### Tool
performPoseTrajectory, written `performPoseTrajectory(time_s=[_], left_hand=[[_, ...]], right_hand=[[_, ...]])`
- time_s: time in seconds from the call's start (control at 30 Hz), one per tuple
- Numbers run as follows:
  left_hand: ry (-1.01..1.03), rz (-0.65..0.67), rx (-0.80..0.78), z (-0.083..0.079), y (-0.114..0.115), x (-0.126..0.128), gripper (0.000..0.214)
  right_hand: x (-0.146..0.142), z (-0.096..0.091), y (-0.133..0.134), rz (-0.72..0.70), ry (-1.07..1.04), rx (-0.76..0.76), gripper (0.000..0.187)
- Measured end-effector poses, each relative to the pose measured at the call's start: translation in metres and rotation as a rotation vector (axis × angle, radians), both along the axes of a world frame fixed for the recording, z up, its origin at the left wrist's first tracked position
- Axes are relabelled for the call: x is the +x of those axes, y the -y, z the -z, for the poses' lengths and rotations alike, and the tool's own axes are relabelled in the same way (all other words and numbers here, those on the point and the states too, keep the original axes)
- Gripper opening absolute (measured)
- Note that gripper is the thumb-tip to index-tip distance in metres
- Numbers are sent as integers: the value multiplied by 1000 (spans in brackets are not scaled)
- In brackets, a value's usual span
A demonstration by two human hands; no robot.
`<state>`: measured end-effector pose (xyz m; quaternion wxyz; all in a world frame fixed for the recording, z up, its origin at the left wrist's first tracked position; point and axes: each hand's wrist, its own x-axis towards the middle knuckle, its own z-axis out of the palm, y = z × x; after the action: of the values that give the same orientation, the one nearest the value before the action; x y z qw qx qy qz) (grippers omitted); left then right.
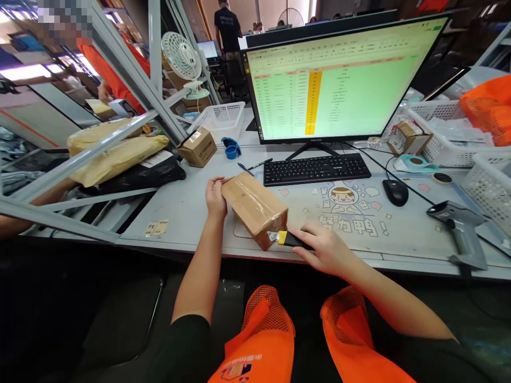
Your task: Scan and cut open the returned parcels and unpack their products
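A brown cardboard box point(255, 205), with clear tape along its top, rests on the desk in front of me. My left hand point(216, 197) grips its far left end, with the fingers closed against the cardboard. In my right hand point(321, 247) is a black and yellow box cutter point(293, 239). Its blade touches or nearly touches the near right end of the box; I cannot tell which.
Behind the box are a keyboard point(317, 169), pens and a monitor point(343, 85). A mouse point(395, 192) and a barcode scanner point(459, 231) lie to the right. A small carton point(198, 148) and parcels point(120, 154) sit left, by a metal frame. Another person in orange stands beyond it.
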<state>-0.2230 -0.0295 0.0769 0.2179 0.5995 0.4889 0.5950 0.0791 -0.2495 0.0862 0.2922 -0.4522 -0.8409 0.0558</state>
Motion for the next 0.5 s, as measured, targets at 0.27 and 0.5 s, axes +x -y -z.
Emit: performPoseTrajectory(time_s=[0.27, 0.5], left_hand=[[-541, 257, 569, 21, 118, 31, 48], [-575, 183, 568, 22, 125, 49, 50]], right_hand=[[-3, 4, 0, 5, 18, 127, 47], [-2, 7, -1, 8, 63, 160, 45]])
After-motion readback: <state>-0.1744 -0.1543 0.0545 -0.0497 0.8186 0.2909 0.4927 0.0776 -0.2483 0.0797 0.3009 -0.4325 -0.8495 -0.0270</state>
